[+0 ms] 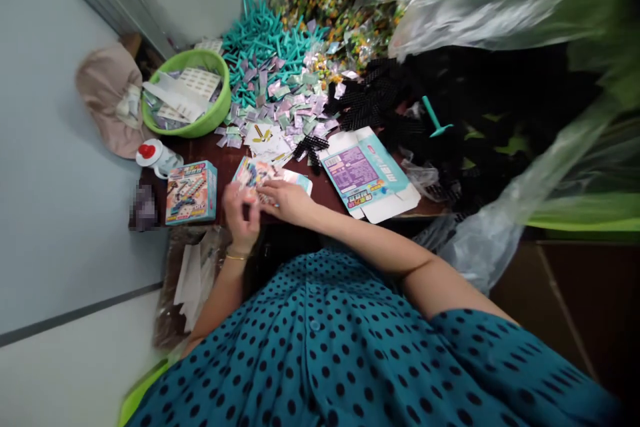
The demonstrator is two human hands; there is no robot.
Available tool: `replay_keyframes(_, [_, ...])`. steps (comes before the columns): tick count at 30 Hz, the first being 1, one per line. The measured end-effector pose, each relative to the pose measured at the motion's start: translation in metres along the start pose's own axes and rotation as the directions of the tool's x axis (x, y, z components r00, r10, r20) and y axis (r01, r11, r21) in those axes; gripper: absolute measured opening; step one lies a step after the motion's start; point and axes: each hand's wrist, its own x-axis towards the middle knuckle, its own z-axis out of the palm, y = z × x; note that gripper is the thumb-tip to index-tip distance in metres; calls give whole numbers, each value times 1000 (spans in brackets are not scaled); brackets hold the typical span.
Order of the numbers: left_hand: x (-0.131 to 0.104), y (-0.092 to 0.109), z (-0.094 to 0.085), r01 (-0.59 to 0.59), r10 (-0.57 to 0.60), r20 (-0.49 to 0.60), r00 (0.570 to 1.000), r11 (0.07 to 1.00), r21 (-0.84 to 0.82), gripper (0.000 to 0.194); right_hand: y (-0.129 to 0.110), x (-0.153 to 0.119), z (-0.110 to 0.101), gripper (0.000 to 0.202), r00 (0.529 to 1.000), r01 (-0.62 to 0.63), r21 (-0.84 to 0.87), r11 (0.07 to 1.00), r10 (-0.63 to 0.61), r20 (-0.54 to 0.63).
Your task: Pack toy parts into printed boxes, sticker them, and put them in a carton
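Left hand (243, 217): bare, and right at the near left end of a cardboard carton printed in orange and blue (255, 172); fingers and thumb half curled with a gap between them, too blurred to tell whether they have hold of it.
Right hand (285, 199): here, fingers nearly straight, laid across the carton's printed face; cannot tell if it grips an edge.
Carton: lying at the front of the dark red tabletop (226, 170), under the right hand, a pale flap poking out to the right.
Left side: a closed box with orange front and light-blue side (187, 193), near a white mug with a red-topped lid (160, 159); behind them, a round lime-green plastic basin (223, 103) full of papers and packets.
Right side: a flattened teal, purple and white box (373, 177), flaps out.
Behind the hands: white printed cards (267, 141), then black perforated plastic strips (313, 147) to their right.
Farther back: what a spread, lilac and pale-green sachets (295, 107) scattered before a heap of turquoise plastic sticks (267, 40)!
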Motion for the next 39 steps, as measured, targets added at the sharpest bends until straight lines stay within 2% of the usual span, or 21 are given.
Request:
replay_keyframes(2, [-16, -6, 21, -109, 65, 309, 949, 986, 127, 58, 45, 29, -9, 28, 987, -156, -102, 983, 160, 34])
replay_keyframes(4, [-27, -9, 41, -171, 49, 434, 900, 954, 247, 65, 95, 54, -28, 32, 917, -399, -239, 885, 380, -123])
replay_keyframes(6, [-31, -10, 55, -154, -24, 443, 896, 919, 362, 72, 140, 72, -47, 33, 857, -514, -284, 810, 468, -216])
replay_keyframes(8, [-27, -10, 64, -135, -61, 411, 910, 892, 432, 77, 172, 81, -58, 36, 827, -562, -289, 775, 520, -213])
replay_keyframes(10, [-18, -13, 67, -114, -75, 370, 926, 880, 462, 76, 192, 83, -61, 36, 805, -593, -267, 760, 564, -183])
replay_keyframes(12, [-7, -18, 65, -80, -81, 336, 939, 895, 439, 65, 203, 79, -61, 29, 790, -610, -190, 769, 575, -212])
replay_keyframes(14, [6, -22, 55, -59, -59, 319, 946, 935, 348, 48, 204, 73, -62, 23, 768, -601, -57, 797, 556, -318])
replay_keyframes(16, [20, -19, 37, -71, 9, 251, 968, 968, 242, 35, 191, 66, -65, 24, 746, -523, 82, 849, 502, -437])
replay_keyframes(18, [35, -5, 13, -96, 77, 102, 992, 976, 196, 30, 160, 58, -66, 25, 792, -359, 149, 921, 385, -474])
replay_keyframes(19, [43, 5, 2, -100, 99, 17, 995, 975, 198, 30, 138, 55, -65, 23, 849, -250, 148, 957, 290, -441])
replay_keyframes(21, [58, 28, -15, -88, 109, -90, 990, 974, 207, 28, 87, 50, -56, 18, 959, -4, 107, 994, 34, -281])
replay_keyframes(22, [64, 38, -20, -81, 106, -111, 988, 975, 206, 27, 63, 49, -50, 17, 979, 110, 80, 991, -95, -178])
replay_keyframes(23, [68, 46, -23, -80, 104, -113, 988, 976, 203, 27, 41, 49, -42, 16, 976, 205, 54, 977, -200, -90])
replay_keyframes(25, [68, 54, -25, -85, 108, -111, 988, 977, 195, 27, 14, 52, -26, 18, 927, 373, 45, 927, -374, 33])
replay_keyframes(27, [61, 53, -26, -63, 94, -151, 984, 978, 199, 28, 12, 63, -12, 23, 879, 471, 128, 873, -476, 14])
replay_keyframes(29, [50, 47, -31, 5, 47, -244, 969, 979, 206, 30, 30, 82, -4, 31, 903, 428, 219, 877, -404, -147])
replay_keyframes(31, [40, 41, -39, 78, -8, -317, 948, 975, 208, 33, 56, 109, 4, 36, 946, 234, 207, 950, -174, -272])
replay_keyframes(32, [36, 39, -44, 100, -27, -330, 943, 974, 204, 34, 67, 124, 9, 36, 961, 113, 142, 983, -72, -268])
replay_keyframes(35, [30, 40, -54, 118, -67, -303, 951, 981, 155, 37, 86, 159, 32, 42, 993, -118, -194, 974, 110, -52])
replay_keyframes(37, [28, 41, -57, 130, -96, -289, 952, 987, 100, 37, 87, 169, 47, 38, 983, -149, -313, 938, 175, 58])
replay_keyframes(39, [27, 42, -58, 157, -139, -309, 941, 987, 35, 39, 84, 171, 55, 33, 979, -146, -328, 933, 183, 87])
